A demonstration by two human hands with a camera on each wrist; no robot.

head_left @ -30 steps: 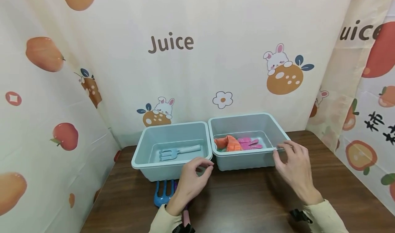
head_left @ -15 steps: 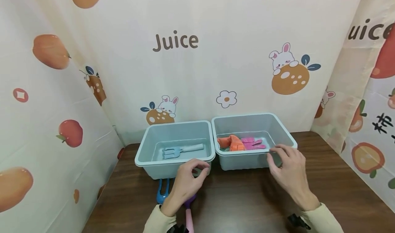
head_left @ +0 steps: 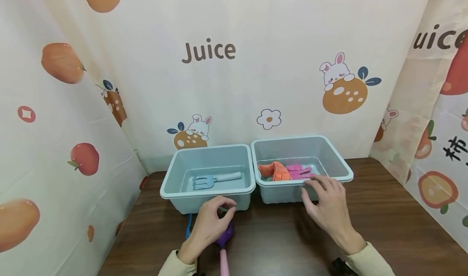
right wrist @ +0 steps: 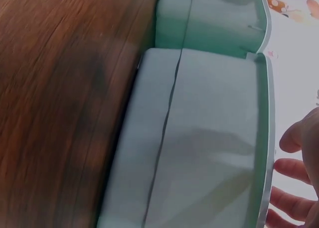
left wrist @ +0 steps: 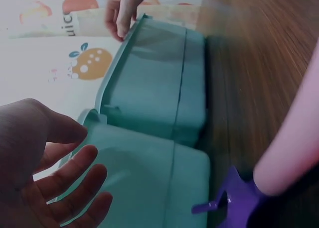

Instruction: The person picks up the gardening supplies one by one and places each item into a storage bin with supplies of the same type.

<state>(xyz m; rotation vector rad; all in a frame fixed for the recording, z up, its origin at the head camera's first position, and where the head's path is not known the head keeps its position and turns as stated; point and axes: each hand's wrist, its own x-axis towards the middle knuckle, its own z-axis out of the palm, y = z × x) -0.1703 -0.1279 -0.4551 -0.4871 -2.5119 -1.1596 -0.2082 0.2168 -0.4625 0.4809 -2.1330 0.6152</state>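
Note:
My left hand, its fingers loosely bent and holding nothing, hovers in front of the left pale-blue bin. Inside that bin lies a light-blue toy hand fork. My right hand holds nothing and has its fingertips right at the front rim of the right pale-blue bin. An orange glove and a pink glove lie in the right bin. Below my left hand a purple tool with a pink handle rests on the table. My left forearm hides most of a blue tool beside it.
The bins stand side by side at the back of the brown wooden table, close to a printed curtain. More curtain hangs at the left and right sides.
My left hand has drawn back and left from the left bin's front corner, covering more of the blue fork and uncovering the purple tool. My right hand has slid left along the right bin's front rim.

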